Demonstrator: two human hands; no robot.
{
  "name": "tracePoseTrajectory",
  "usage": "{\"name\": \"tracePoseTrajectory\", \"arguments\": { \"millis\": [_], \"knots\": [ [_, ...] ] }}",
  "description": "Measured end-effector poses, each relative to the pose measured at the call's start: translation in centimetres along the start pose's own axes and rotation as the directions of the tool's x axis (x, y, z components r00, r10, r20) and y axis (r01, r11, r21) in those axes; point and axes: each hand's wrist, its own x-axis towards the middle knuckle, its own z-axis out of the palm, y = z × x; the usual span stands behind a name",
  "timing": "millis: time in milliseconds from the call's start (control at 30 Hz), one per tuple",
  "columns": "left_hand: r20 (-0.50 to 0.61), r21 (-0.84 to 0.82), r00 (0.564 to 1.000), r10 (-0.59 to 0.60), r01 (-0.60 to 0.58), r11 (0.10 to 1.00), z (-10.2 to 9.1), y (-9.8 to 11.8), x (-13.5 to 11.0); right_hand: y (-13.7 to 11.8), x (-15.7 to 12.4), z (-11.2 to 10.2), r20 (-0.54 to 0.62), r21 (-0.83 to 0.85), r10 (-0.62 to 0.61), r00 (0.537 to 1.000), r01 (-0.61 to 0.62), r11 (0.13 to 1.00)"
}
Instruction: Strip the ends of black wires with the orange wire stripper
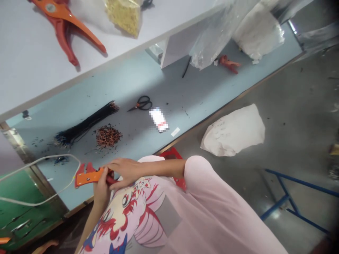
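An orange-and-red wire stripper [91,177] is held close to my body, over the bench's near edge. My left hand [102,187] is closed around its handles, with the thumb on the orange one. My right hand [125,173] lies against the handle end, fingers bent over it; what those fingers grip is partly hidden. A pale cable [76,159] loops in from the left and meets the tool's jaws, showing a yellowish bit there. Beyond, on the blue bench, are a bundle of black wires [87,121] with bare copper ends and a heap of copper-coloured offcuts [108,137].
Scissors [143,103], a blurred-out phone-like object [159,120] and red pliers [230,64] lie on the bench. Another stripper [66,26] and a bag of yellow parts [124,16] sit on the upper shelf. A white sack [235,130] rests on the floor.
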Motion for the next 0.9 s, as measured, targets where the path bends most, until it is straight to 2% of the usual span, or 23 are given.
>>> {"name": "tracePoseTrajectory", "arguments": {
  "millis": [33,100,133,167,200,233,267,333,400,433,467,500,567,700,900],
  "knots": [
    [-0.002,-0.039,1.000,-0.024,0.023,0.999,0.1,0.2,0.0,0.4,-0.3,-0.4,-0.022,0.034,-0.016,1.000,0.017,0.999],
    [-0.016,-0.170,0.993,-0.117,0.113,0.979,0.3,0.5,0.1,2.0,-1.2,-1.6,-0.117,0.052,0.028,0.993,-0.022,0.998],
    [-0.012,-0.237,0.986,-0.165,0.158,0.959,0.3,0.7,0.3,3.3,-1.8,-2.5,-0.201,0.032,0.088,0.976,-0.083,0.996],
    [-0.001,-0.293,0.979,-0.206,0.197,0.935,0.4,0.9,0.4,4.9,-2.5,-3.8,-0.301,-0.004,0.162,0.940,-0.171,0.985],
    [0.015,-0.331,0.972,-0.234,0.226,0.916,0.4,1.0,0.6,6.8,-3.4,-5.3,-0.407,-0.039,0.237,0.882,-0.276,0.960],
    [0.031,-0.364,0.966,-0.257,0.251,0.897,0.5,1.1,0.7,8.8,-4.5,-7.0,-0.531,-0.049,0.317,0.786,-0.402,0.914],
    [0.042,-0.384,0.962,-0.271,0.266,0.884,0.5,1.1,0.9,10.9,-5.7,-8.9,-0.645,-0.037,0.376,0.665,-0.519,0.854],
    [0.037,-0.392,0.959,-0.280,0.272,0.879,0.7,1.0,1.3,14.8,-8.2,-12.9,-0.756,-0.025,0.442,0.483,-0.695,0.718],
    [0.019,-0.407,0.953,-0.302,0.283,0.868,0.9,0.8,1.5,18.0,-10.6,-16.3,-0.801,-0.043,0.464,0.378,-0.810,0.584],
    [0.015,-0.416,0.950,-0.312,0.290,0.862,1.0,0.7,1.6,19.2,-11.5,-17.5,-0.810,-0.046,0.479,0.338,-0.851,0.523],
    [0.014,-0.421,0.948,-0.319,0.295,0.857,1.1,0.6,1.6,20.1,-12.2,-18.5,-0.809,-0.054,0.495,0.317,-0.879,0.474],
    [0.020,-0.421,0.947,-0.321,0.300,0.856,1.1,0.6,1.6,20.9,-12.8,-19.2,-0.801,-0.067,0.511,0.311,-0.895,0.441],
    [0.038,-0.406,0.948,-0.316,0.304,0.862,0.9,0.4,1.5,21.9,-13.3,-19.7,-0.776,-0.106,0.534,0.335,-0.905,0.413],
    [0.062,-0.373,0.951,-0.302,0.302,0.877,0.2,0.1,1.1,22.8,-13.5,-19.6,-0.753,-0.192,0.520,0.403,-0.890,0.413],
    [0.051,-0.413,0.942,-0.333,0.323,0.851,0.5,0.1,0.5,23.3,-13.8,-19.7,-0.735,-0.240,0.520,0.436,-0.884,0.401]
  ]
}}
